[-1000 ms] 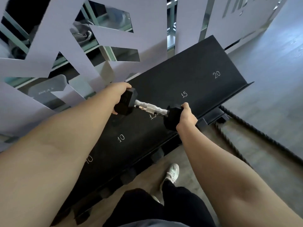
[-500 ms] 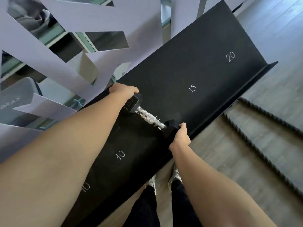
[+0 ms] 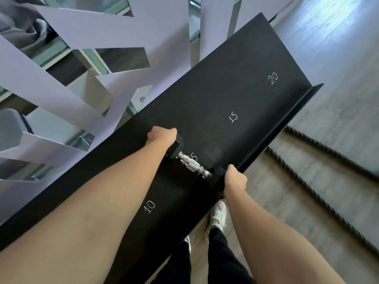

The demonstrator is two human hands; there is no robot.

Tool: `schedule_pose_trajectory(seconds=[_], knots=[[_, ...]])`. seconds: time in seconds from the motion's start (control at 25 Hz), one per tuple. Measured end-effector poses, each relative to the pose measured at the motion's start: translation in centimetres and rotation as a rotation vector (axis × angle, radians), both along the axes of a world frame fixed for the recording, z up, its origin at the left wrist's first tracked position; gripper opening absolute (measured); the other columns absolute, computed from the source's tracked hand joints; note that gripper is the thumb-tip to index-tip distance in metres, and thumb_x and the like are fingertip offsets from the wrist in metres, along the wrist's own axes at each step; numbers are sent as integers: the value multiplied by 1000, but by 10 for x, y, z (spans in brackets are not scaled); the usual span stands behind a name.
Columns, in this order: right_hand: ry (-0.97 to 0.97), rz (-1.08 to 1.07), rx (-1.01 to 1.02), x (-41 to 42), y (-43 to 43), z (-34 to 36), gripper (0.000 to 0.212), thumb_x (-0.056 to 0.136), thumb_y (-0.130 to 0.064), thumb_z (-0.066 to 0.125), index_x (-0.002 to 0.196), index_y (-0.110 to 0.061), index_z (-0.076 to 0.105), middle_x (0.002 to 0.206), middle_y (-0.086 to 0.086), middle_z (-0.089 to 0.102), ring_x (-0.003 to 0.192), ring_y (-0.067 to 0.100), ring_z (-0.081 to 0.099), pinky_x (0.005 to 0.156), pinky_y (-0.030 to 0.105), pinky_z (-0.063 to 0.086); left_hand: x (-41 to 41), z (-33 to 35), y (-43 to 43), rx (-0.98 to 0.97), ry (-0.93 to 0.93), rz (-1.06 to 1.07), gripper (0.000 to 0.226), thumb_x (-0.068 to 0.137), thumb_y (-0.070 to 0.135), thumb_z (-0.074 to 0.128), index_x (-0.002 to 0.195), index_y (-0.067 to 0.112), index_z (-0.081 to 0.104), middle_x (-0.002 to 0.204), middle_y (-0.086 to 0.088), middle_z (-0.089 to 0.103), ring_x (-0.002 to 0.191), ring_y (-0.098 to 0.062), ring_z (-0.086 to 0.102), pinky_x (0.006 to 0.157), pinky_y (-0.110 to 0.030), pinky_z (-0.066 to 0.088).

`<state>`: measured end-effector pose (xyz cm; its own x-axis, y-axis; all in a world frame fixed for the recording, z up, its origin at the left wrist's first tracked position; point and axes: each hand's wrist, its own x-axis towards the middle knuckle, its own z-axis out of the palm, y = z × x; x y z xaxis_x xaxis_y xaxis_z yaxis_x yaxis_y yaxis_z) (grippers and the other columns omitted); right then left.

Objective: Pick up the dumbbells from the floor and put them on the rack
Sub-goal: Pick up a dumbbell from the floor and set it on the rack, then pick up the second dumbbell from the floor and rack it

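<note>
A black hex dumbbell (image 3: 192, 166) with a knurled chrome handle lies across the black rack shelf (image 3: 235, 83), over a white "15" mark. My left hand (image 3: 161, 136) grips its far head near the shelf's back. My right hand (image 3: 234, 180) holds its near head at the shelf's front lip. Both heads are largely hidden by my hands. The shelf slopes and carries white numbers 10, 15, 15 and 20.
A lilac cut-out panel (image 3: 98, 33) and mirror stand behind the rack. Thick battle ropes (image 3: 320, 185) lie on the wooden floor to the right. My feet in white shoes (image 3: 218, 216) are just below the shelf's front edge.
The dumbbell came down from above the shelf onto the "15" mark. My view has moved closer over the rack, and both hands stayed on the heads.
</note>
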<state>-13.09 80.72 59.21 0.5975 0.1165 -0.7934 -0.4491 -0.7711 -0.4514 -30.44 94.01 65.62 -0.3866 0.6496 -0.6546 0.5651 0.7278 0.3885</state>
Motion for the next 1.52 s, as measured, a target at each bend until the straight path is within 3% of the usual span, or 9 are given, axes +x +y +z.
schedule_pose_trajectory(seconds=[0.16,0.32,0.44,0.64,0.8,0.88,1.04,1.32,1.52], knots=[[-170,135,11,-7,1,8,28,83,-21,53,55,-20,54,71,8,57,71,30,53,70,35,43,-8,11,9,-30,-85,56,32,90,34,59,112,15,46,83,-6,47,66,-21,50,48,-34,39],[-228,245,142,-5,26,33,29,82,-19,51,54,-21,61,64,-3,60,60,19,52,65,29,42,-19,20,12,-121,-178,98,49,89,34,60,130,11,46,122,-17,57,108,-41,55,81,-63,46],[-218,273,256,1,56,60,27,80,-18,52,54,-13,58,58,-2,50,56,20,40,51,27,34,-22,31,10,-110,-220,73,58,89,39,61,138,11,45,132,-17,55,118,-43,52,93,-64,42],[-210,293,404,5,93,125,56,84,-22,55,30,-20,40,38,-11,34,47,13,31,46,29,26,-21,77,20,104,-277,24,48,89,45,58,125,13,58,99,-6,59,71,-20,52,57,-33,42],[-295,392,550,16,98,187,20,87,-28,57,71,-25,67,70,-10,61,73,16,57,61,26,40,-20,128,24,377,-196,-103,38,85,45,55,92,10,67,89,-9,65,82,-30,63,56,-29,41],[-436,503,594,23,92,220,21,88,-30,58,99,-20,72,95,-7,71,89,15,62,67,23,43,-16,159,20,573,-88,-261,38,86,46,54,81,11,68,86,-10,68,89,-35,63,67,-34,47],[-877,797,646,40,61,275,37,89,-29,60,123,-17,65,126,2,66,115,21,57,94,32,43,3,206,-1,939,51,-497,55,90,51,60,125,8,63,124,-17,66,112,-37,60,94,-44,48],[-1466,961,453,126,-47,355,60,85,-36,64,139,-14,53,150,17,44,136,38,37,112,49,27,92,268,-83,1264,49,-826,61,94,47,56,141,9,48,143,-19,51,127,-40,46,102,-54,42],[-1623,843,303,204,-186,377,67,85,-42,64,144,-17,47,155,17,36,138,39,34,111,51,24,177,290,-183,1332,-21,-956,69,93,58,49,145,14,41,149,-16,43,133,-39,38,106,-56,37]])
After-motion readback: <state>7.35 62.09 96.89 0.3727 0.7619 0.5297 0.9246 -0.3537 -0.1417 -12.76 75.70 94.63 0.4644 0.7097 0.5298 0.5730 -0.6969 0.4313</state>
